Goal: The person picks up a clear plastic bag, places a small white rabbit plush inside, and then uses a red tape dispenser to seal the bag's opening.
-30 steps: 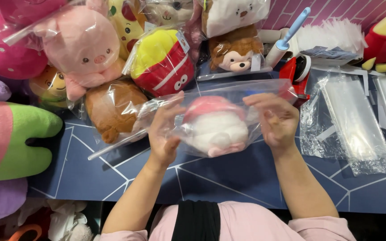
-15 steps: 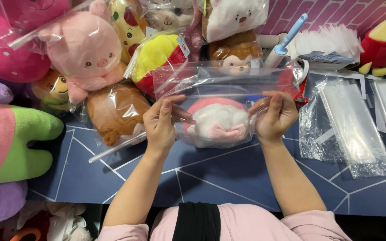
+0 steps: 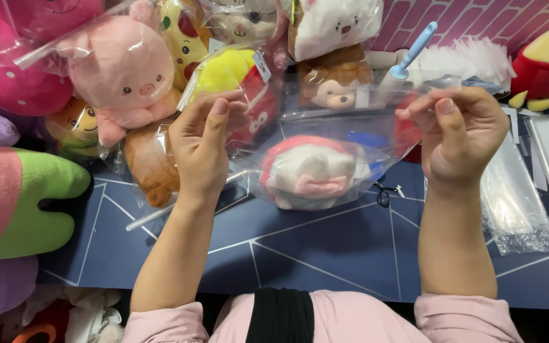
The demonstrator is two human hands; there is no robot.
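Observation:
A clear plastic bag (image 3: 332,127) hangs stretched between my two raised hands above a dark blue table (image 3: 325,254). Inside it, at the bottom, lies a small white plush toy (image 3: 309,171) with a red cap and a pink bow. My left hand (image 3: 208,143) pinches the bag's top left corner. My right hand (image 3: 459,130) pinches the top right corner. Both hands are held about shoulder-width apart, pulling the bag's upper edge taut.
Bagged plush toys crowd the back left: a pink pig (image 3: 122,70), a brown bear (image 3: 150,162), a yellow-and-red one (image 3: 236,76). A large pink-and-green plush (image 3: 14,184) lies at the left. Stacks of flat clear bags (image 3: 516,197) lie at the right.
My hands have lifted and spread apart, pulling the bag's top edge taut. The white plush has dropped to the bottom of the bag.

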